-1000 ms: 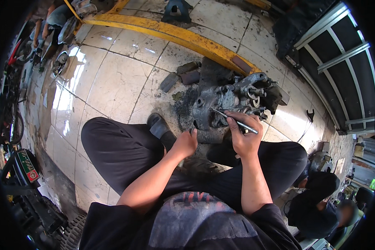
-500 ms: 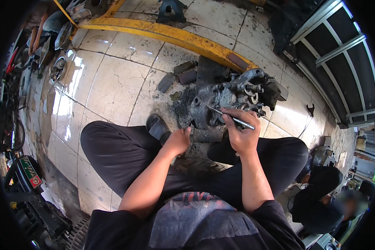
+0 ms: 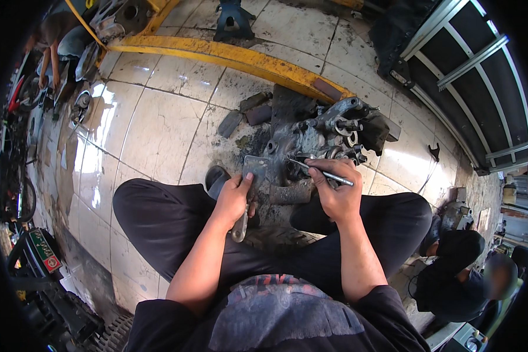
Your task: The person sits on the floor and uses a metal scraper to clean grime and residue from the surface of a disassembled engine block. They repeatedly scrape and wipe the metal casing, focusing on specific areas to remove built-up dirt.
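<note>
Head view: you're crouched low over a greasy casting (image 3: 318,136), both hands busy.
Left hand (image 3: 232,202): your fingers are clamped on a flat tool (image 3: 257,166), broad end toward the casting, handle end poking out below your palm.
Right hand (image 3: 338,189): fingers pinched around a thin rod (image 3: 341,179), pretty much a pen grip, tip angled at the casting's near side.
Casting: down at floor (image 3: 164,120) level, ahead and a bit right, short of the yellow beam (image 3: 217,51), with dark blocks (image 3: 230,124) to its left.
Rod tip: looks in progress to me. Both tools are in hand and the rod's lined up, but the flat tool sits left of it, apart. No telling how much is done or left.
Hard to see: can't tell if the tip touches metal. Your right hand covers part of the casting, your left hides most of the handle, and the casting's far end is a dark jumble.
</note>
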The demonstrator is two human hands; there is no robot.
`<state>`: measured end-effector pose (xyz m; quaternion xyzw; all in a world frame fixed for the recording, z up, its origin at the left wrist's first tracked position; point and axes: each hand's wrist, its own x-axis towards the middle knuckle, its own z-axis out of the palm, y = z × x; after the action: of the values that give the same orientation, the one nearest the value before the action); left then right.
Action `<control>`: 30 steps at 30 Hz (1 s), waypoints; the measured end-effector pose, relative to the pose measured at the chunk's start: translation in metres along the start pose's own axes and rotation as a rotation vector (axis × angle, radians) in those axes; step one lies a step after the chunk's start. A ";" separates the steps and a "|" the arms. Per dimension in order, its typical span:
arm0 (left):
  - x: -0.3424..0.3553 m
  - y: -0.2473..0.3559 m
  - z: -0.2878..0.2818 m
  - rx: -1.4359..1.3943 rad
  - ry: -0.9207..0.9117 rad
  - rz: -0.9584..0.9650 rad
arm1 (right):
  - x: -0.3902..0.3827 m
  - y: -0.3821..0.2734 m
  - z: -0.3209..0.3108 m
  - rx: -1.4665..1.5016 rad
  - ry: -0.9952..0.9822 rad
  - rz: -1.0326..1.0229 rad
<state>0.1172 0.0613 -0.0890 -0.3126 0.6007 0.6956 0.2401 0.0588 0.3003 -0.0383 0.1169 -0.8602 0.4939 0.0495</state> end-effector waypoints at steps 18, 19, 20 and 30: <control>0.016 -0.032 -0.001 0.503 0.099 0.089 | 0.002 0.001 0.002 -0.061 -0.013 -0.050; 0.012 -0.022 0.004 0.507 0.041 -0.004 | 0.001 0.002 0.001 -0.066 -0.013 -0.048; 0.013 -0.025 0.003 0.518 0.054 0.018 | 0.002 0.001 0.002 -0.066 -0.017 -0.051; 0.036 -0.058 0.024 0.634 0.062 0.176 | 0.005 0.000 0.004 -0.058 -0.031 -0.075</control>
<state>0.1299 0.0930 -0.1527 -0.1902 0.8192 0.4819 0.2458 0.0544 0.2960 -0.0397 0.1554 -0.8698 0.4647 0.0578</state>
